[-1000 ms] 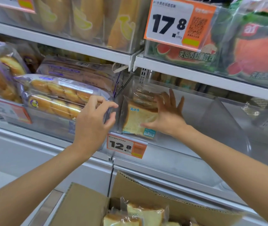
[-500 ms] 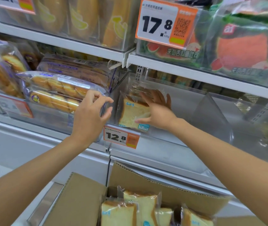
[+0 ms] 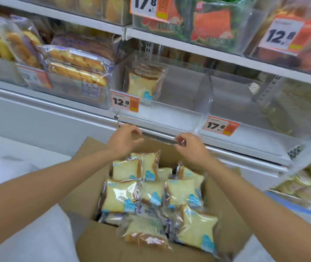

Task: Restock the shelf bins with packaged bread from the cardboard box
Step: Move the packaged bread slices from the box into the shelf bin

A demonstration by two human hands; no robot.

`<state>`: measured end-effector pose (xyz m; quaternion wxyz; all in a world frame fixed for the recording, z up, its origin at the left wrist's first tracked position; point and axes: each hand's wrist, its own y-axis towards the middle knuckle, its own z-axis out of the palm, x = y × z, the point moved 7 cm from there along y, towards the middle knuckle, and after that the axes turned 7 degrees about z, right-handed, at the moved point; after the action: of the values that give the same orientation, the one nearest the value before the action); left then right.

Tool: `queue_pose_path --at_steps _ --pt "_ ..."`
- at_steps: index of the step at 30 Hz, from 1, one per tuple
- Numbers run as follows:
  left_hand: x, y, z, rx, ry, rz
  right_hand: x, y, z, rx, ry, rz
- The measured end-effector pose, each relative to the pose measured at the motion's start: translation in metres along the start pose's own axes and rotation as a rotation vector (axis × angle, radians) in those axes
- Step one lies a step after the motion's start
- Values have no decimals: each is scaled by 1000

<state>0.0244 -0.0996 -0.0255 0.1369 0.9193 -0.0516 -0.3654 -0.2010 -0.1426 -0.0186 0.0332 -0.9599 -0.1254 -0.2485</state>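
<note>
Both my left hand (image 3: pixel 124 138) and right hand (image 3: pixel 190 146) hover loosely curled, empty, mid-frame over the cardboard box (image 3: pixel 97 242); slippery bread packs (image 3: pixel 121 195) may slide from a hasty grab.

my hands: 2 | box (image 3: pixel 97 241): 1 | bread packs in box: about 9 showing | packs in clear bin (image 3: pixel 169 110): 1 stack, count unclear | price tags: 5
</note>
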Motion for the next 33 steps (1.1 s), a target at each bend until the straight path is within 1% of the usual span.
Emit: queue_pose_path --at_steps 2,6,9,10,12,13,14,15,18,19,21,22,24,26,28,31,33 --pt "11 -21 19 59 -2 -61 -40 -27 26 131 -42 58" --pt "48 -46 50 116 -140 -194 -103 -52 62 322 -159 163" --pt "58 -50 66 137 -181 -258 -111 -46 82 393 -105 182" --pt "56 -50 72 135 -193 -263 -110 -44 90 419 -119 177" --pt "47 -50 80 132 -239 -263 -105 -45 110 501 -250 121" --pt "43 -50 85 127 -282 -268 -103 -46 117 510 -306 79" --pt "42 -51 89 126 -322 -278 -99 -46 120 482 -315 48" --pt "40 -53 93 131 -348 -295 -94 -43 117 417 -278 20" --pt "35 -58 103 169 -408 -368 -78 -29 85 167 -25 40" --pt "29 -59 106 204 -427 -371 -70 -26 71 93 64 37" --pt "12 -60 116 307 -480 -352 -52 -25 48 -20 231 10" --pt "6 -60 123 348 -513 -342 -46 -27 40 -46 309 8" --pt "-1 -60 130 363 -505 -318 -38 -35 31 -33 391 9" --pt "3 -61 130 324 -418 -328 -42 -45 24 -5 319 -11" --pt "14 -67 130 332 -384 -364 -64 -56 22 50 205 23" --pt "39 -80 133 374 -441 -510 -113 -78 36 258 115 178" --pt "48 -87 134 380 -559 -622 -139 -100 55 415 35 251"
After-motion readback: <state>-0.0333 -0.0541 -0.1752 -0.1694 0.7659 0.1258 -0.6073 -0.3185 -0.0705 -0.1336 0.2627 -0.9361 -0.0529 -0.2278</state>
